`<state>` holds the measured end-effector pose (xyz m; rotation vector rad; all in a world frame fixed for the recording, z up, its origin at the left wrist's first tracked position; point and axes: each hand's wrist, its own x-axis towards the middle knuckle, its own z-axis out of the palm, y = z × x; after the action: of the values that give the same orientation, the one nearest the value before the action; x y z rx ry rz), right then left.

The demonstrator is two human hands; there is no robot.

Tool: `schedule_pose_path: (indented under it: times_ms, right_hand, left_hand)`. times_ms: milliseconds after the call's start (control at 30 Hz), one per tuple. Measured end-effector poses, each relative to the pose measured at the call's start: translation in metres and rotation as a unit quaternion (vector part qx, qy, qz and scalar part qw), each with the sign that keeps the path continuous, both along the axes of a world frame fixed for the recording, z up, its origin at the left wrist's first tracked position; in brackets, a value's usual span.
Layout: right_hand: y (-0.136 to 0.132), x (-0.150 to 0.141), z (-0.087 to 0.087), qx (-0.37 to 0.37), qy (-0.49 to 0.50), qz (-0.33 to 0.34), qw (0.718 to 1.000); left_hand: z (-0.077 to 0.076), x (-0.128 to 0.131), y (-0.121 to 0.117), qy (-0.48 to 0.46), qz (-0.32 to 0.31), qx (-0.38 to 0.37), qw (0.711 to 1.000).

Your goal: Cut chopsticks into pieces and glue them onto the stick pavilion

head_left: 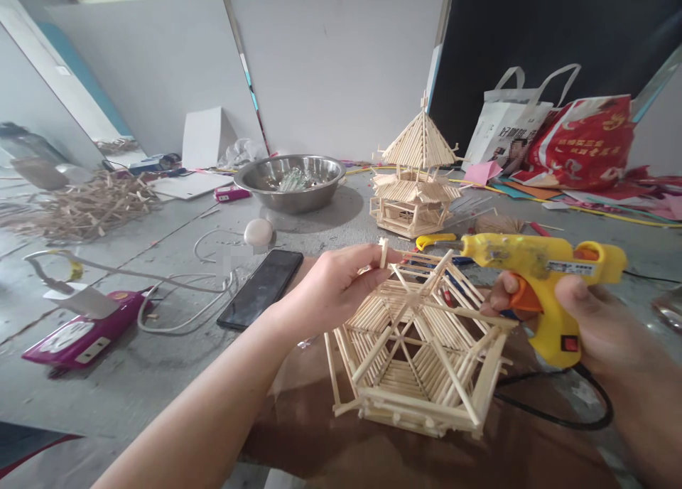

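Observation:
My left hand (335, 283) pinches a short wooden stick (383, 253), held upright at the far left edge of a hexagonal stick frame (414, 301). Pale thin sticks make up this frame, with spokes crossing at its centre and slatted sides sloping inward below. A yellow hot glue gun (525, 256) is in my right hand (589, 318), fingers around its handle and at the orange trigger. Its nozzle points left, above the frame's far right side. Behind the frame stands a tiered stick pavilion model (420, 144) with a pointed roof.
A steel basin (290, 183) stands further back. To the left lie a black phone (261, 290), a purple power strip (88, 332) with cables, and a heap of wood strips (90, 205). A yellow-handled tool (434, 241) lies behind the frame; bags (583, 141) stand at back right.

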<state>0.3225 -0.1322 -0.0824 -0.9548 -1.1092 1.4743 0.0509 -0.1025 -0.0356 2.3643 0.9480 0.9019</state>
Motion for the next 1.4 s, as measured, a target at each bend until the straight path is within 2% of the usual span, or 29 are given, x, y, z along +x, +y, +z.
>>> schedule_pose_path:
  times_ms: [300, 867, 1233, 1400]
  right_hand:
    - [0.0016, -0.0007, 0.0010, 0.034, -0.039, -0.006, 0.999]
    - [0.0000, -0.0038, 0.0031, -0.007, 0.005, -0.005, 1.000]
    - [0.0034, 0.0021, -0.0021, -0.014, -0.012, 0.010, 1.000]
    - [0.0003, -0.0028, 0.0027, -0.018, 0.004, 0.015, 1.000]
  left_hand:
    - [-0.0004, 0.0014, 0.0009, 0.007, -0.005, 0.017, 1.000]
    - [-0.0049, 0.0005, 0.0008, -0.004, 0.009, 0.029, 1.000]
    - [-0.0035, 0.0017, 0.0003, -0.016, 0.003, 0.032, 0.999]
    - [-0.0043, 0.0017, 0.0006, -0.017, 0.005, 0.029, 0.999]
